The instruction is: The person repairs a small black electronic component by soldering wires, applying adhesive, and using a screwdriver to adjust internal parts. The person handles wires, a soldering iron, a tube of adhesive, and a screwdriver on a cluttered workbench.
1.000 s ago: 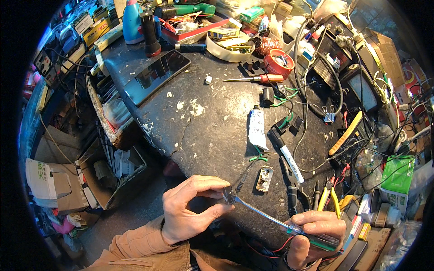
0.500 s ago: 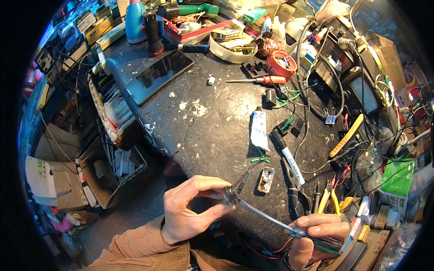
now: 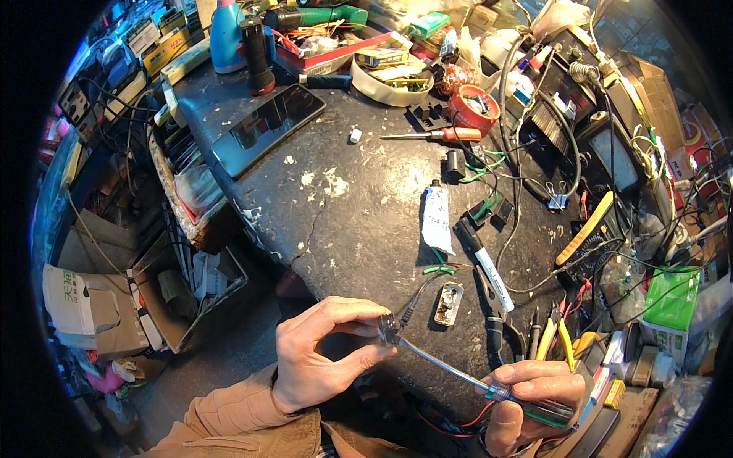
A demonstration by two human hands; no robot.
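My left hand (image 3: 324, 355) pinches a small metal connector (image 3: 388, 330) with a thin black cable between thumb and fingertips, just above the near edge of the dark workbench (image 3: 359, 214). My right hand (image 3: 531, 401) grips the green-and-clear handle of a long screwdriver (image 3: 458, 372). Its shaft slants up to the left and its tip touches the connector. A small opened casing (image 3: 447, 303) with exposed parts lies on the bench right beyond the connector.
A white squeezed tube (image 3: 437, 219), a marker (image 3: 485, 263), a red-handled screwdriver (image 3: 435, 135) and a dark tablet (image 3: 263, 126) lie on the bench. Meters, cables and pliers (image 3: 561, 340) crowd the right side. A blue bottle (image 3: 227, 34) stands at the back. Boxes sit on the floor at left.
Both hands hold nearly the same pose. The screwdriver tip stays on the connector; my left fingers have shifted slightly around it.
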